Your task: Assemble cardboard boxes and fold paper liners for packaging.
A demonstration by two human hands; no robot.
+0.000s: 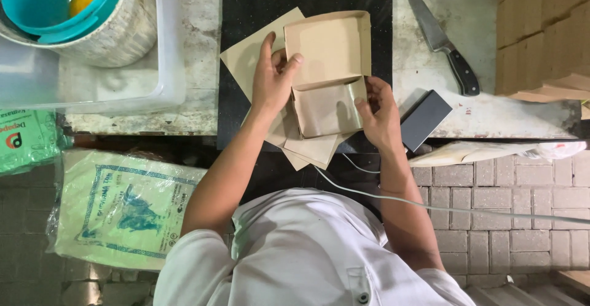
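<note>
A brown paper takeaway box [329, 57] lies open on a black cutting board [246, 11], on top of several flat brown paper sheets [246, 57]. My left hand [273, 75] grips the box's left edge, thumb on the inside of the lid. My right hand [378, 112] holds the right side of the lower half, where a paper liner sits folded inside. Both forearms reach up from my white shirt.
A large knife [439, 35] lies on the worn counter [479, 5] to the right, a dark rectangular block [425, 118] near my right hand. A clear tub [166, 66] holds a teal bowl [55, 2]. Green printed sacks [123, 207] lie on the brick floor. Stacked cardboard [541, 29] stands at right.
</note>
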